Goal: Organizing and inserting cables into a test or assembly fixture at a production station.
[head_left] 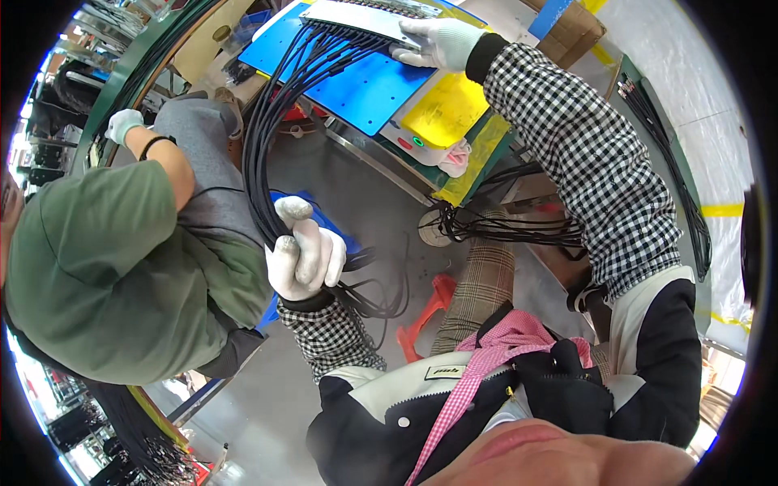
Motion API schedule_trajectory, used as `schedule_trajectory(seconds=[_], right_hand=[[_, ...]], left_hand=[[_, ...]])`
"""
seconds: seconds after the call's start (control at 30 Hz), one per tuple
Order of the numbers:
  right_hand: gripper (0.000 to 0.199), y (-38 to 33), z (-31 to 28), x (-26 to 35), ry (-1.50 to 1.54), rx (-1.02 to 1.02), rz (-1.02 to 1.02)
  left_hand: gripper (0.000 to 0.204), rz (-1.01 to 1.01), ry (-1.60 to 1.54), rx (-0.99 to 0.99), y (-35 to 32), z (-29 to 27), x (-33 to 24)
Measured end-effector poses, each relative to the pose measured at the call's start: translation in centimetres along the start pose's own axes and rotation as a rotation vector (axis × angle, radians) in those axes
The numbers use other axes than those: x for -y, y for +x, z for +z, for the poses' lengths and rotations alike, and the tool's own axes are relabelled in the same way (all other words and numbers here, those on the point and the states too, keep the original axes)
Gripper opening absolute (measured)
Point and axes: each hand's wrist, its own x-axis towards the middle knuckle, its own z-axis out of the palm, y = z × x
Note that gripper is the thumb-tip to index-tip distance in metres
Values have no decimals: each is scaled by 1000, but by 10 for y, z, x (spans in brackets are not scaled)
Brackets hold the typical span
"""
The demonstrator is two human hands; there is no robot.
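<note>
Nearside of the blue board [369, 91], the left hand [305, 255] curls round the cables [258, 154], which run lengthwise up to the bar [356, 18] atop its far side, where the nearer right hand [444, 44], fingers slightly parted, touches the bar's right end, grip unclear.

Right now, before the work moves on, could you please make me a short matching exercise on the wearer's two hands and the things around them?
1. Left hand
2. Right hand
3. Flat panel
4. Co-worker's shirt

A. Green
B. At the right end of the pale metal bar
C. Blue
D. Closed around black cables

Pairs: 1-D; 2-B; 3-C; 4-A
</note>
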Motion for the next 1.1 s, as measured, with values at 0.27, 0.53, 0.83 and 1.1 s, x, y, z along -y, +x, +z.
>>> schedule_trajectory(seconds=[0.27, 0.53, 0.83, 1.1], right_hand=[[44, -14, -6, 16, -72, -141, 251], [40, -10, -20, 7, -280, -6, 221], [39, -24, -2, 8, -449, -15, 170], [45, -39, -4, 3, -848, -91, 73]], left_hand=[[38, -33, 34, 1, 5, -2, 0], [38, -55, 10, -28, -3, -13, -4], [38, -16, 36, -63, -4, -15, -9], [33, -14, 229, -312, -10, -10, -7]])
